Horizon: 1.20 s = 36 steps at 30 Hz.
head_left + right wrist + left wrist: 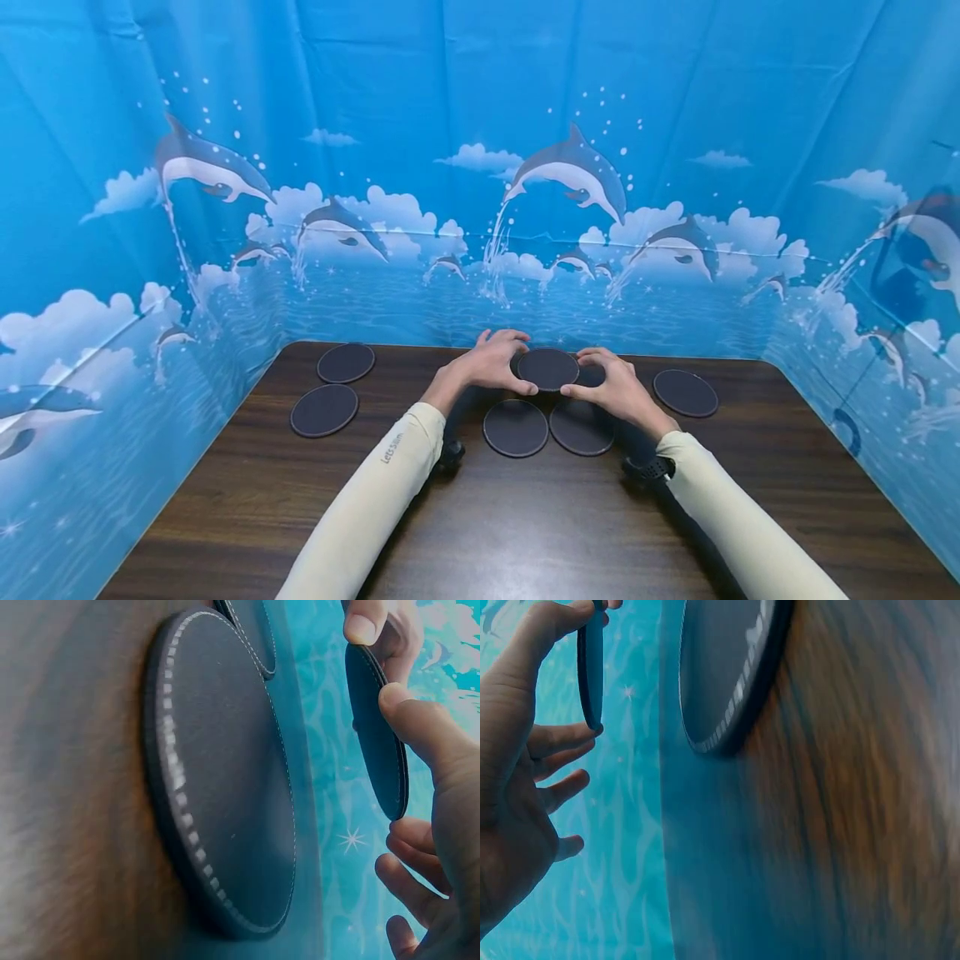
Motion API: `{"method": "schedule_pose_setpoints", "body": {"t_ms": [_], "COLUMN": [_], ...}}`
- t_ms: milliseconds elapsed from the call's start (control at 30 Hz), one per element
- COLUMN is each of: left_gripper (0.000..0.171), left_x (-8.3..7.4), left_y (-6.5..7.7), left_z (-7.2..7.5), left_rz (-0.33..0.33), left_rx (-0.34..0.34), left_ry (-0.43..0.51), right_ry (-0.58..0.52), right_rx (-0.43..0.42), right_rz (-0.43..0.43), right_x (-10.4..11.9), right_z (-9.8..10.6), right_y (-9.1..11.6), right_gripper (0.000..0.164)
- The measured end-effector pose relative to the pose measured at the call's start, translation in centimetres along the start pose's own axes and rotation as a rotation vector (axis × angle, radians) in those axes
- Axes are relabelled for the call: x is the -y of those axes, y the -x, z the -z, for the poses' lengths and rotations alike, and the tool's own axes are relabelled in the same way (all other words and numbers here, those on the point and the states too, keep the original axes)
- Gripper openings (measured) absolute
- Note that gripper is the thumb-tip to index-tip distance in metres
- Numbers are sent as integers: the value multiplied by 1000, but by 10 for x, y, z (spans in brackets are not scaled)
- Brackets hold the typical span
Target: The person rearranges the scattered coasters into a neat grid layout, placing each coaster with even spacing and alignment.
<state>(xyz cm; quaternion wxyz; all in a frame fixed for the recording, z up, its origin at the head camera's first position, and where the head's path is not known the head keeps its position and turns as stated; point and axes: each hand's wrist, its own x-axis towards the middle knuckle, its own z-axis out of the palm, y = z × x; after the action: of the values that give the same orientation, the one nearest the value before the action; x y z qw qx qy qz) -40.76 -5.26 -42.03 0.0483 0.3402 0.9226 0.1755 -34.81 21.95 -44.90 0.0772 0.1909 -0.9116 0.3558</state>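
Note:
Between both hands, a dark round coaster point(548, 369) is raised off the tabletop, past two coasters lying side by side. My left hand point(495, 364) pinches its left edge with thumb and fingers, and my right hand point(613, 386) pinches the right edge. In the right wrist view the held coaster point(375, 731) shows edge-on, both thumbs at its near rim. The left coaster point(516, 427) of the pair lies flat; the right coaster point(582, 427) is partly covered by my right hand. Pale stitching runs round the rim of that coaster point(229, 772).
Two more coasters lie at the table's far left, one at the back point(346, 362) and a nearer coaster point(324, 410). Another coaster point(686, 392) lies right of my right hand. A blue dolphin-print curtain point(450, 167) walls the back and sides of the dark wooden table point(525, 533).

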Motion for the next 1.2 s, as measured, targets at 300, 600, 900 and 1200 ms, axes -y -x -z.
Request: {"method": "schedule_pose_setpoints", "body": {"t_ms": [300, 600, 900, 1200], "left_gripper": [80, 80, 82, 81], "left_x": [-41, -60, -66, -76], "left_y": [-4, 0, -4, -12], "left_z": [-20, -35, -37, -37], "left_rz": [-31, -48, -60, -75], "left_rx": [6, -6, -8, -18], "left_ry": [-63, -79, -85, -112], "right_ry": [-1, -9, -19, -11], "right_rx": [-20, -27, -16, -27], "right_rz": [-39, -41, -26, -40], "right_x": [-18, -26, -29, -34], "right_z": [14, 17, 30, 40], "right_y": [41, 68, 66, 70], "right_gripper": [78, 76, 73, 73]}}
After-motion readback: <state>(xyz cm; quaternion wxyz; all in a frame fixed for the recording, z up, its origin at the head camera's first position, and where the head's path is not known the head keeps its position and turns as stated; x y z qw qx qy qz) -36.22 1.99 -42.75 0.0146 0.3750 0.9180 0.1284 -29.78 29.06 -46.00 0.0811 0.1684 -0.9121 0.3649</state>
